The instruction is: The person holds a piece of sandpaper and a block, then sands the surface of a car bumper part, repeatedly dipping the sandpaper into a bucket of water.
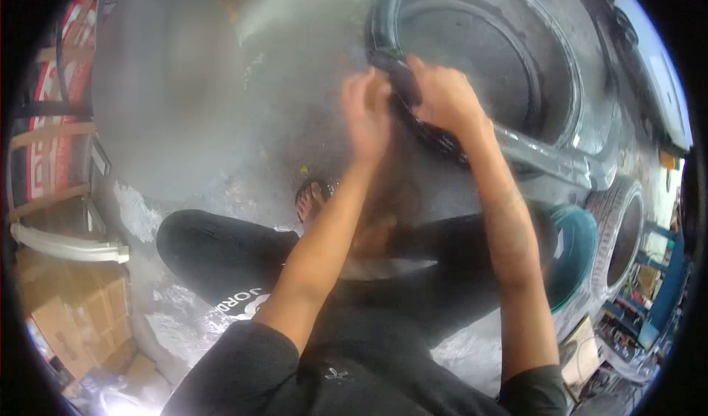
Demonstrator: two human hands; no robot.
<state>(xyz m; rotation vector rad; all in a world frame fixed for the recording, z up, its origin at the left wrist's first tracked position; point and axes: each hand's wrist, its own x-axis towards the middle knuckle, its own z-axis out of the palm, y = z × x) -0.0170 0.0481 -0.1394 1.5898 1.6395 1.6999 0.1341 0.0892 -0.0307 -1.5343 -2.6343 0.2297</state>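
Observation:
My right hand (448, 100) is closed around a black, curved, rubber-looking piece (398, 75), its thumb pointing up along it. Close to the left of that piece is my left hand (366, 113), smeared by motion, with its fingers bent and pointing away from me. The black piece overlaps the near left rim of a large round grey tub (571, 69) in this view. Below my right forearm, a dark shiny length (442, 141) continues along the tub's near side.
A green bucket (574, 250) and an upright tyre (616, 231) stand at my right. Cardboard boxes (81, 313) and a white curved bar (70, 244) lie at the left. Blue metal framing (664, 290) is at far right. My bent legs and a foot (310, 200) rest over wet concrete.

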